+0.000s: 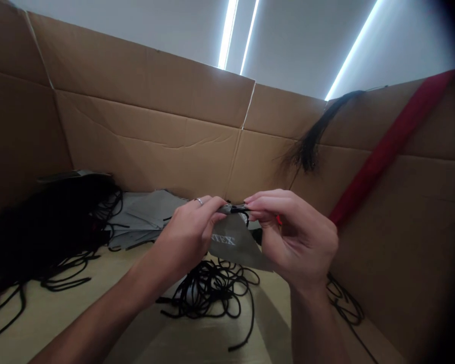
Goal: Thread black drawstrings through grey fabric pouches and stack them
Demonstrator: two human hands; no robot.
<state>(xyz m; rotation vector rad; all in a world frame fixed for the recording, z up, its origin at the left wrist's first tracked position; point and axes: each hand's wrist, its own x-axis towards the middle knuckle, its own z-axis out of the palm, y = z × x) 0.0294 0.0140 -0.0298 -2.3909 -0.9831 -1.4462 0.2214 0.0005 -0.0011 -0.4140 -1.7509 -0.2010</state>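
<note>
A grey printed pouch (237,247) hangs between my hands, with white letters ending in "TEX" on its face. My left hand (189,227), with a ring on one finger, pinches the gathered top edge of the pouch. Opposite it, my right hand (293,232) pinches the other end of that edge, fingertips close together. A short piece of black cord (237,209) shows at the edge between the two hands. Just what the right fingertips press on is partly hidden. Below the pouch, a tangle of black cords (216,288) lies on the table.
A stack of flat grey pouches (142,212) lies at the back left, beside a large dark pile of corded pouches (49,227). Cardboard walls (147,121) enclose the table (136,333). Black threads (314,139) and a red strip (390,151) hang over the right wall.
</note>
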